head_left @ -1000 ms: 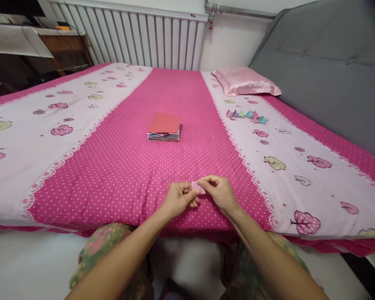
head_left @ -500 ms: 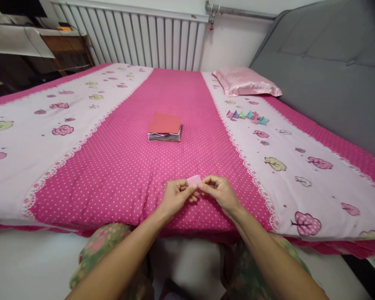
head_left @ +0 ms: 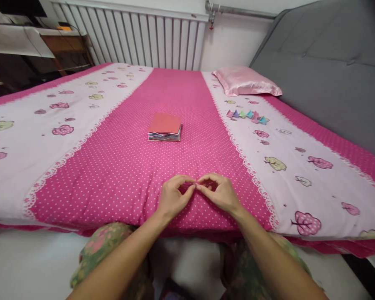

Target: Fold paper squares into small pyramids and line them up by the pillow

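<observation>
My left hand (head_left: 176,195) and my right hand (head_left: 219,192) meet fingertip to fingertip over the front edge of the bed. Each has thumb and index finger closed in a pinch. Between the tips sits a small piece of pink paper, now almost wholly covered by the fingers, so its shape cannot be made out. Farther back on the bedspread lies a stack of square paper (head_left: 165,124) with a red-orange sheet on top. To the right, several small folded paper pieces (head_left: 248,115) in pink, purple, green and blue lie in a row.
A pink-and-white bedspread (head_left: 128,166) with dots and printed trees covers the bed. A pink satin pillow (head_left: 246,82) lies at the back right against a grey headboard (head_left: 325,62). Behind the bed are a white radiator (head_left: 137,37) and a desk (head_left: 65,43).
The pink paper showed between my hands before; now the fingertips hide it. My left fingers have uncurled into a rounder pinch, and both hands' tips have come together.
</observation>
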